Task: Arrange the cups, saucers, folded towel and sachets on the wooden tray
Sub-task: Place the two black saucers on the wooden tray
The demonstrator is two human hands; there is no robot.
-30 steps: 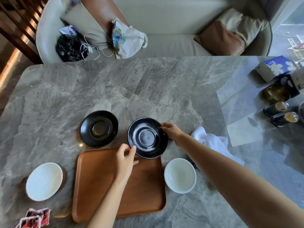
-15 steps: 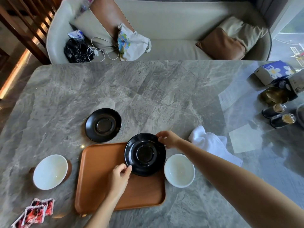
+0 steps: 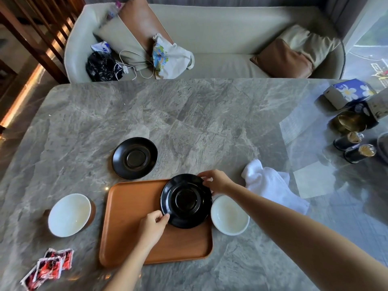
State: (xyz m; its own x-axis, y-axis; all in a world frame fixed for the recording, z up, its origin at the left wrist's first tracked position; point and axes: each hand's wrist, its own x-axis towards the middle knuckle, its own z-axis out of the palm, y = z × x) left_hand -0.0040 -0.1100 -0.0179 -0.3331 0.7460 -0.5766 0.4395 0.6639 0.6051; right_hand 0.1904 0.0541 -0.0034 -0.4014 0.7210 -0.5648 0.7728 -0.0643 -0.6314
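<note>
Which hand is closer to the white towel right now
Right. The right hand grips the far rim of the black saucer, just beside the white towel. The left hand holds the saucer's near rim, farther away.

Daylight enters from the right, where a window (image 3: 369, 45) shows pale and overexposed. It falls across the right end of the grey marble counter (image 3: 189, 114) in bright patches with a hazy, washed-out sheen, and the dark bottles (image 3: 357, 150) there throw shadows toward the left. The left side is dimmer, with a warm orange strip of light on the floor (image 3: 23, 95). The black saucer (image 3: 185, 200) on the wooden tray (image 3: 134, 206) carries soft glossy highlights. Wide-angle distortion bows the counter's edges and the sofa (image 3: 220, 40). Focus is fair at the centre; the sachets (image 3: 49, 267) at the lower left corner look smeared.
</note>
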